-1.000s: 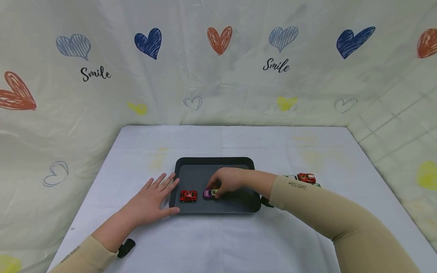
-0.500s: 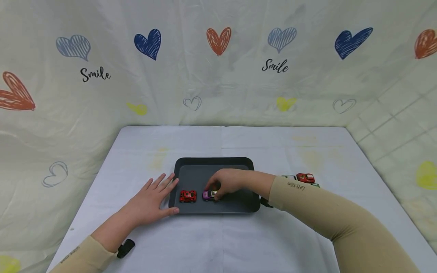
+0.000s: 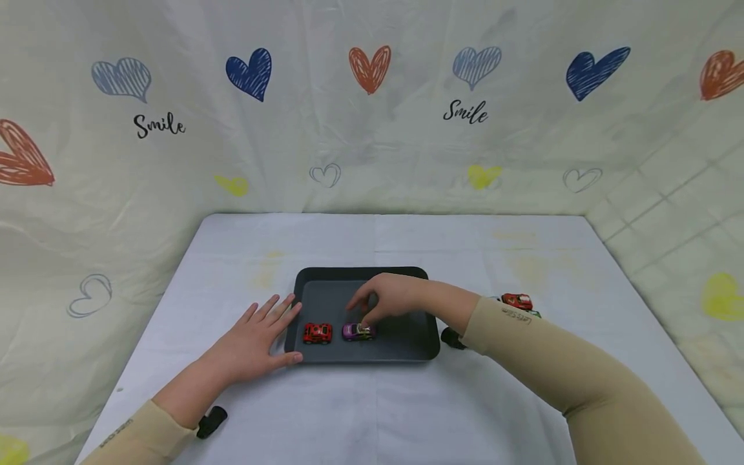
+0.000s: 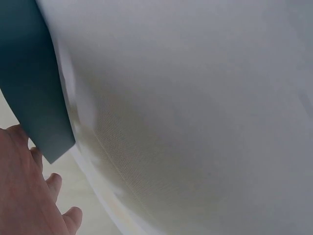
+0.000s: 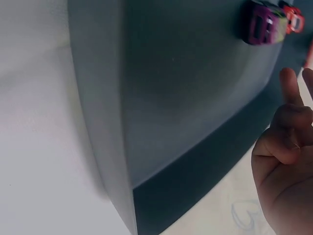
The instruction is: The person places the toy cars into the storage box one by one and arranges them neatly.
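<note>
A dark grey tray (image 3: 401, 345) lies on the white table. In its front left part sits a red toy car (image 3: 317, 333), with a purple and yellow toy car (image 3: 358, 332) to its right. Above the purple car hovers my right hand (image 3: 395, 298), thumb and forefinger apart; the right wrist view shows that hand (image 5: 288, 156) apart from the purple car (image 5: 264, 23). My left hand (image 3: 250, 342) rests at the tray's left edge, fingers spread straight. In the left wrist view only part of this hand (image 4: 29, 191) shows, beside the tray wall (image 4: 36, 88).
To the right of the tray, another red toy car (image 3: 516, 301) stands on the table. Beside it are green and white bits of other toy cars, mostly hidden by my right sleeve (image 3: 540, 342). A cloth printed with hearts hangs behind the table.
My right hand has let go of the purple car and risen slightly up and away from it. The car stays in the tray. My left hand keeps its place at the edge.
</note>
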`<action>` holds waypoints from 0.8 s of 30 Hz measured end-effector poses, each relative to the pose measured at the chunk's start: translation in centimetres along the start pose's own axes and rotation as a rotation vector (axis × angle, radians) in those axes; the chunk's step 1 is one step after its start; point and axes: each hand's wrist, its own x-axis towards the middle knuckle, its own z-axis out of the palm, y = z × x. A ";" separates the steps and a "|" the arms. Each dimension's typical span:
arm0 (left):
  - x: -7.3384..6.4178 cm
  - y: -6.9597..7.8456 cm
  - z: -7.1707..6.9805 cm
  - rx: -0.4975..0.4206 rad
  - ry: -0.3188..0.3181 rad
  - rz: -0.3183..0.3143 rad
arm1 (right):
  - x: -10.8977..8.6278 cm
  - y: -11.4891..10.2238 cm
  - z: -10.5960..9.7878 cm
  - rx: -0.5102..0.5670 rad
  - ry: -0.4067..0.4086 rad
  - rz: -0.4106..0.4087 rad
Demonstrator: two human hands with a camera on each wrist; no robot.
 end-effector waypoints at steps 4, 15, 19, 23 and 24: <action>0.0 0.1 -0.1 -0.008 0.007 0.004 | -0.6 0.2 -0.6 0.029 0.022 -0.033; -0.2 0.3 -0.5 0.004 -0.009 -0.001 | -3.1 1.8 -1.9 0.110 0.103 -0.020; -0.1 0.3 -0.4 0.005 -0.002 0.000 | -4.8 2.4 -2.4 0.120 0.141 0.002; -0.1 0.2 -0.3 0.007 -0.004 -0.001 | -6.8 3.4 -2.5 0.122 0.174 0.034; -0.1 0.2 -0.3 0.007 -0.002 0.001 | -7.4 3.7 -2.4 0.122 0.182 0.041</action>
